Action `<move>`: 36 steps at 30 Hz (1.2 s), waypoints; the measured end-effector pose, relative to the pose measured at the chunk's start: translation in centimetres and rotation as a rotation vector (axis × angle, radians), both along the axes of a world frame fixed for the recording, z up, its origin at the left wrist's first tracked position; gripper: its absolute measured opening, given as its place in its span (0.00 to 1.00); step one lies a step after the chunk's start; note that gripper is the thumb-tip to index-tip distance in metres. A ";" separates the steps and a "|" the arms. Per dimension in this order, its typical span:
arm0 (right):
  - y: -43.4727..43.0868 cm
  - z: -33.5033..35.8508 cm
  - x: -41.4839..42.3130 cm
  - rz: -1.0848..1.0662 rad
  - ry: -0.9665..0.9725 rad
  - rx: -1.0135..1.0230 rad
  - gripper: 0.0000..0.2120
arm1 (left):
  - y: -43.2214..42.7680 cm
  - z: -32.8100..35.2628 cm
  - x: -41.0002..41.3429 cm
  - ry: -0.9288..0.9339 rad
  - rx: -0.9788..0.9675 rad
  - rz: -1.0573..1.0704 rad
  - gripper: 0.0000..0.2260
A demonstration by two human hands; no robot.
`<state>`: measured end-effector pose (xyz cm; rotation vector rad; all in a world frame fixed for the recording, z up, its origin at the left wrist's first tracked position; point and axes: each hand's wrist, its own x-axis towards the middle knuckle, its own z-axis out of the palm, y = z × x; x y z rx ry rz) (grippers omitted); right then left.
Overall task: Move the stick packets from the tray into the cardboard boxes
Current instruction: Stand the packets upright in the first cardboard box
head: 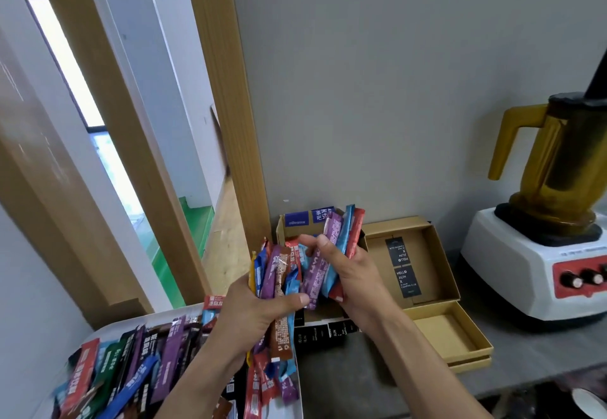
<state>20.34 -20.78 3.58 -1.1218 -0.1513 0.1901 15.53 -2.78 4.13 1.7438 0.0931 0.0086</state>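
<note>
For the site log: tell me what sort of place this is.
Likely a drinks shop's prep area, used for packing: a commercial blender stands on the grey counter, beside open cardboard boxes and a white tray heaped with stick packets.

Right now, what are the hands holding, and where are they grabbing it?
The left hand grips a bundle of stick packets around its middle; the right hand grips a smaller bunch around its lower half.

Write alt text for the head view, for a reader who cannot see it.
A person's left hand and right hand each grip a bunch of colourful stick packets near a white tray heaped with more. Open cardboard boxes lie beyond on a grey counter, with a blender at the right.
</note>
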 end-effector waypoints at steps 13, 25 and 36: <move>-2.1 -0.8 -0.2 0.281 0.024 0.240 0.15 | 1.5 -0.3 0.0 -0.205 0.116 0.323 0.13; -0.9 -0.1 -2.0 0.250 -0.087 -0.243 0.12 | 0.7 1.6 -1.1 -0.516 0.030 0.318 0.13; -0.8 -0.2 -2.1 0.263 -0.024 -0.462 0.19 | 1.7 1.0 -0.5 -0.511 0.051 0.380 0.09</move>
